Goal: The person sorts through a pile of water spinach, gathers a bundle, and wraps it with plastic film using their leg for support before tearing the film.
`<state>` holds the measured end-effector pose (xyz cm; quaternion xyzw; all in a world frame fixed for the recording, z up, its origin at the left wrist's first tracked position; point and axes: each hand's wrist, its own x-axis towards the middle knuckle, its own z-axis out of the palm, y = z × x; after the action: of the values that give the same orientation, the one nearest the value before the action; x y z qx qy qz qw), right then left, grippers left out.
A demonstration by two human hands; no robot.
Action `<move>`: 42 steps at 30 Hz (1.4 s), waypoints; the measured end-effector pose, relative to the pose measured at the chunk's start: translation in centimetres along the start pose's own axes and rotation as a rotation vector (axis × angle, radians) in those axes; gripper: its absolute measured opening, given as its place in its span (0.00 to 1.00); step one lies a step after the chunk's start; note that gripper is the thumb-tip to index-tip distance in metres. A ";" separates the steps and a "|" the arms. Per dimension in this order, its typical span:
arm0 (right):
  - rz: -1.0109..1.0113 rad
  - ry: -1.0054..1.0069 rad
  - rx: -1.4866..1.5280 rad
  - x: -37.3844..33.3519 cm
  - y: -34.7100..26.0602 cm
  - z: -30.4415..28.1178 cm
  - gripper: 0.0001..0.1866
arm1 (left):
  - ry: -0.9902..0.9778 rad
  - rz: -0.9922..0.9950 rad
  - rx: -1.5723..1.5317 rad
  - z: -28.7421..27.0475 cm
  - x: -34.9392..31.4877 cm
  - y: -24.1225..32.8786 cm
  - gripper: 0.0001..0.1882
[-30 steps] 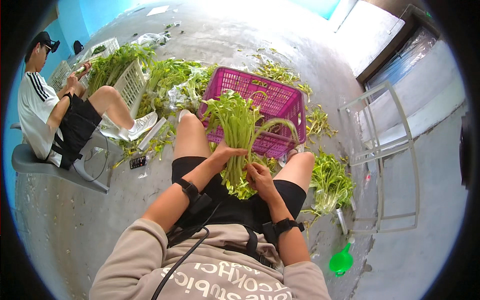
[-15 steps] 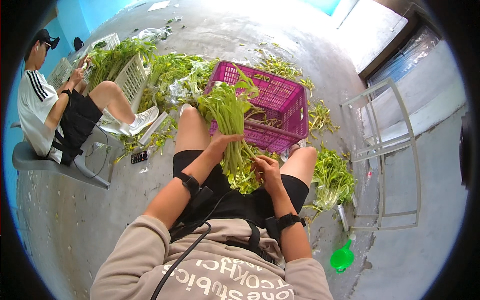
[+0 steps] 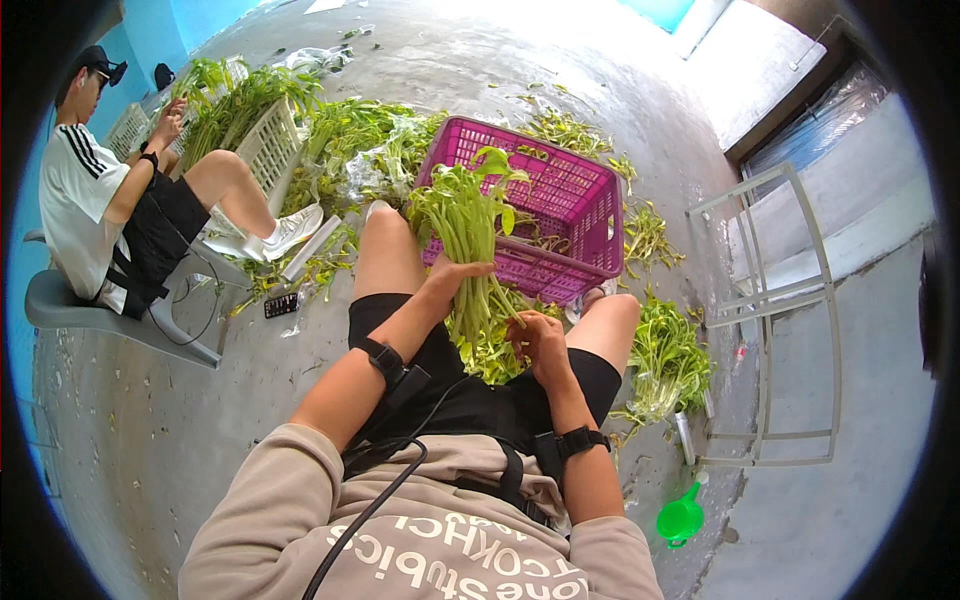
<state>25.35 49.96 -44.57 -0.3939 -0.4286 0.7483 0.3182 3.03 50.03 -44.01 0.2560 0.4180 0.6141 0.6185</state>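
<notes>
A bunch of leafy greens (image 3: pixel 465 225) with long pale-green stems stands upright between my knees, its leaves at the far end. My left hand (image 3: pixel 450 282) is wrapped round the middle of the stems. At their lower right my right hand (image 3: pixel 541 345) has its fingers curled in, the fingertips closed on stem ends. Just beyond the bunch sits a magenta plastic crate (image 3: pixel 590 272), with some stems lying inside it. Loose yellow-green leaves (image 3: pixel 487 358) lie below the bunch, between my thighs.
Heaped greens (image 3: pixel 350 135) lie left of the crate, with more greens (image 3: pixel 668 350) to the right. At left a seated person (image 3: pixel 100 190) handles greens beside a cream crate (image 3: pixel 268 155). A metal frame (image 3: pixel 765 300) leans at right, near a green strainer-like item (image 3: pixel 681 520).
The bunch has shifted slightly right, and my right fingers have moved a little at the stem ends. The person at left has raised their hands.
</notes>
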 end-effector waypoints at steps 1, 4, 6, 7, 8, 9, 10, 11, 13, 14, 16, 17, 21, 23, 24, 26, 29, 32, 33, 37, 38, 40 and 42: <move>0.000 0.001 0.000 -0.1 -0.1 0.0 0.12 | 0.011 -0.029 -0.020 0.2 -0.2 0.2 0.20; -0.001 -0.014 0.083 -0.2 -0.3 0.0 0.13 | 0.020 -0.030 -0.013 0.2 -0.2 0.4 0.19; -0.002 -0.003 0.001 0.0 -0.1 0.0 0.13 | 0.014 -0.029 -0.017 0.1 -0.1 0.3 0.19; 0.000 -0.003 0.002 0.0 0.0 -0.1 0.13 | 0.006 -0.028 -0.020 0.0 -0.1 0.2 0.18; -0.014 -0.002 -0.016 0.1 0.1 0.0 0.13 | 0.006 -0.028 -0.021 -0.2 0.1 0.0 0.18; -0.028 -0.001 -0.033 0.1 0.1 0.0 0.13 | -0.001 -0.036 -0.025 -0.5 0.3 -0.2 0.18; -0.027 -0.002 -0.033 0.1 0.2 0.0 0.13 | -0.008 -0.044 -0.029 -0.7 0.5 -0.4 0.18; -0.019 0.012 -0.031 0.2 0.2 0.0 0.12 | -0.008 -0.044 -0.029 -0.8 0.5 -0.5 0.18; -0.010 0.024 -0.030 0.3 0.4 0.1 0.11 | -0.001 -0.031 -0.031 -1.0 0.6 -0.8 0.18; -0.022 0.032 -0.063 0.4 0.6 0.0 0.10 | -0.003 -0.034 -0.031 -0.7 0.4 -0.6 0.18; -0.033 0.044 -0.095 0.5 1.1 -0.3 0.10 | 0.008 -0.014 -0.002 -0.2 0.1 -0.2 0.17; -0.041 0.039 -0.099 0.6 1.2 -0.4 0.09 | 0.009 -0.014 -0.002 -0.2 0.0 -0.2 0.17; 0.048 0.092 -0.261 1.1 1.7 -0.7 0.10 | -0.002 0.041 -0.053 0.4 -0.4 -0.1 0.15; 0.105 0.067 -0.383 1.2 1.6 -0.6 0.10 | 0.008 0.087 -0.095 0.4 -0.6 0.1 0.15; 0.161 0.040 -0.506 1.2 1.4 -0.4 0.11 | 0.008 0.032 -0.175 -0.3 -0.5 0.4 0.14; 0.024 0.074 -0.552 2.1 3.6 -1.7 0.14 | 0.024 -0.018 -0.247 -0.7 -0.6 0.9 0.12; -0.077 0.106 -0.630 2.4 4.1 -2.6 0.22 | 0.007 -0.112 -0.199 -1.0 -1.0 1.6 0.12; -0.308 0.230 -0.523 2.5 3.0 -2.1 0.19 | 0.029 -0.059 -0.047 0.0 -0.9 1.4 0.16; -0.308 0.228 -0.524 2.0 2.0 -1.2 0.19 | 0.030 -0.057 -0.049 0.1 -0.8 1.1 0.16; -0.245 0.120 -0.335 1.8 1.2 0.0 0.26 | -0.044 0.126 0.154 0.5 0.2 -1.4 0.20; -0.231 0.062 -0.275 1.9 1.4 0.2 0.27 | -0.071 0.152 0.220 0.7 0.4 -2.1 0.20; -0.201 0.020 -0.231 2.1 1.9 0.5 0.32 | -0.089 0.163 0.350 0.5 0.7 -3.3 0.21; -0.210 0.008 -0.313 2.3 1.9 0.0 0.33 | -0.149 0.148 0.343 1.1 0.5 -3.1 0.21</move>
<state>23.97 50.96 -46.98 -0.3947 -0.5772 0.6335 0.3312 5.60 50.39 -46.17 0.4321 0.4496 0.5573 0.5482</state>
